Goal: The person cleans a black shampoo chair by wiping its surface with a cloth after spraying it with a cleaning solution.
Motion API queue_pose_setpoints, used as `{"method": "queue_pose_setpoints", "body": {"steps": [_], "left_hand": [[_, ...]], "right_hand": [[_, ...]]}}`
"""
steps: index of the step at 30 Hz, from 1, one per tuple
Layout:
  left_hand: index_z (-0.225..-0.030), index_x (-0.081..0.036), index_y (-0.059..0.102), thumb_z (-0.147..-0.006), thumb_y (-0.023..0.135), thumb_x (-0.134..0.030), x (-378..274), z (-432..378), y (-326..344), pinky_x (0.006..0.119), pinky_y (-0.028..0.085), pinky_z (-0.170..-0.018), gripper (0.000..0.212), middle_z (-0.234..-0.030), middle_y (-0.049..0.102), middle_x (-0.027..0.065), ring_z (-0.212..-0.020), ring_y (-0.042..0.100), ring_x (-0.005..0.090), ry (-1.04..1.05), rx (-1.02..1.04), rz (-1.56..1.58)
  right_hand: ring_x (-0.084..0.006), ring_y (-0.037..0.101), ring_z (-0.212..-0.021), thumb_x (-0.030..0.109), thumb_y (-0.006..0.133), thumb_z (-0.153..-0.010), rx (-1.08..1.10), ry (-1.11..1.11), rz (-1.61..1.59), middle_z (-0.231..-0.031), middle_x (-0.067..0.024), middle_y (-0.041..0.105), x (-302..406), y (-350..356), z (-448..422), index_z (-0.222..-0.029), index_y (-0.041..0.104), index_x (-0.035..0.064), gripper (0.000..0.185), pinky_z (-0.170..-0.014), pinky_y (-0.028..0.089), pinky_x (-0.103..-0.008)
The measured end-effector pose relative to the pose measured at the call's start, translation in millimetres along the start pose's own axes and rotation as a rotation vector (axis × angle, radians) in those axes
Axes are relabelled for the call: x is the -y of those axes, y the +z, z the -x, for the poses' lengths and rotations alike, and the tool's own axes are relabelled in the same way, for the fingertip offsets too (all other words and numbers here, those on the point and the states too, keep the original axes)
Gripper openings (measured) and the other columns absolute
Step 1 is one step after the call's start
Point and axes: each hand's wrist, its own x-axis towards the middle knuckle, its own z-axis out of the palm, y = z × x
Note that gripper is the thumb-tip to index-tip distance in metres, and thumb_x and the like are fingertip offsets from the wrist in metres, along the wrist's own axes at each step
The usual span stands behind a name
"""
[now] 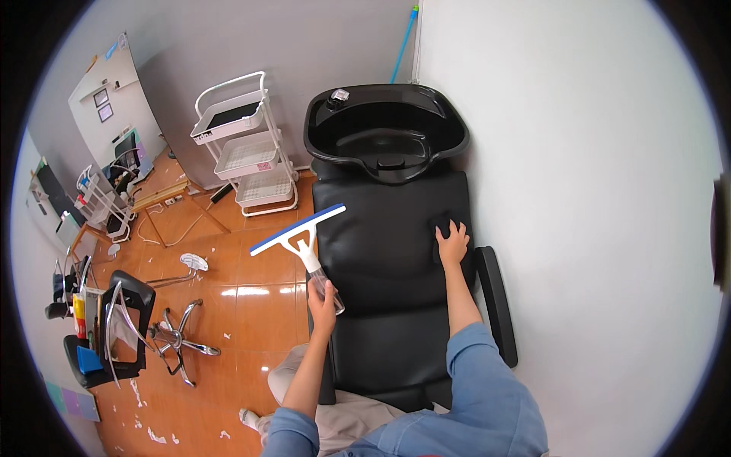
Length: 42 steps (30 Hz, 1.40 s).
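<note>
My left hand [323,311] grips the clear bottle handle of a white spray squeegee [311,260]. Its blue-edged blade points up and to the left, beside the left edge of a black padded shampoo chair [382,245]. On the right side of the chair's backrest, my right hand [453,247] presses a black cloth [438,223] against the padding, fingers bent over it. The cloth is partly hidden by the hand and hard to tell from the dark upholstery. A black shampoo basin [388,123] with a neck notch stands at the head of the chair.
A white three-tier trolley [251,148] stands left of the basin. Further left are a leaning mirror [125,120], a wooden stool [165,200] and a wheeled salon chair [128,325] loaded with items. White scraps [154,436] litter the tiled floor. A white wall [588,200] borders the right.
</note>
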Motion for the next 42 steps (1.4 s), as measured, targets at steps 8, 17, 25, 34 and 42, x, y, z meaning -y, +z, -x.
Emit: {"method": "queue_pose_setpoints", "body": {"steps": [8, 17, 25, 34, 42], "left_hand": [[-0.111, -0.009, 0.047, -0.076, 0.066, 0.001, -28.5, 24.4, 39.1, 0.027, 0.044, -0.077, 0.041, -0.105, 0.051, 0.0021, -0.09, 0.053, 0.0121, -0.26, 0.191, 0.433], [-0.123, -0.009, 0.053, -0.07, 0.067, 0.0, -20.9, 44.8, 41.1, 0.029, 0.04, -0.092, 0.056, -0.109, 0.052, 0.0043, -0.107, 0.048, 0.016, -0.416, 0.578, 0.274], [-0.127, -0.004, 0.049, -0.07, 0.072, -0.015, 15.0, 61.0, 47.9, 0.038, 0.031, -0.104, 0.062, -0.119, 0.053, 0.0111, -0.111, 0.049, 0.0223, -0.208, 0.644, -0.134], [-0.123, -0.011, 0.051, -0.081, 0.07, -0.016, -14.3, 70.5, 27.2, 0.037, 0.024, -0.108, 0.046, -0.124, 0.048, 0.0072, -0.119, 0.044, 0.0222, -0.178, 0.457, 0.047], [-0.115, -0.01, 0.051, -0.086, 0.062, -0.007, -33.9, 81.1, 4.4, 0.025, 0.036, -0.096, 0.032, -0.117, 0.046, 0.0019, -0.111, 0.044, 0.013, -0.329, 0.346, 0.319]], "right_hand": [[-0.0452, 0.038, -0.12, 0.033, 0.061, -0.075, 0.501, -0.062, -0.477, -0.137, -0.0224, 0.035, 58.1, -11.3, 82.2, -0.131, 0.048, 0.0088, 0.062, -0.102, 0.034, -0.047], [-0.0347, 0.02, -0.135, 0.055, 0.039, -0.09, 0.839, 0.394, -0.906, -0.145, -0.0138, 0.028, 101.0, -65.1, 158.0, -0.13, 0.05, 0.0148, 0.058, -0.108, 0.014, -0.0512], [-0.0085, 0.058, -0.087, 0.022, 0.064, -0.088, 0.641, 0.357, -1.185, -0.093, -0.0032, 0.065, 100.1, -70.8, 153.0, -0.103, 0.059, 0.0012, 0.026, -0.07, 0.043, -0.0199], [-0.0152, 0.053, -0.06, 0.044, 0.047, -0.093, 0.491, 0.735, -1.616, -0.067, -0.0044, 0.051, 31.5, -125.3, 136.7, -0.085, 0.051, 0.0068, 0.039, -0.058, 0.045, -0.0291], [-0.0102, 0.045, -0.042, 0.064, 0.045, -0.086, 0.325, 0.856, -1.168, -0.05, 0.0, 0.044, -15.9, -162.3, 143.3, -0.066, 0.05, 0.0099, 0.058, -0.039, 0.035, -0.0234]]}}
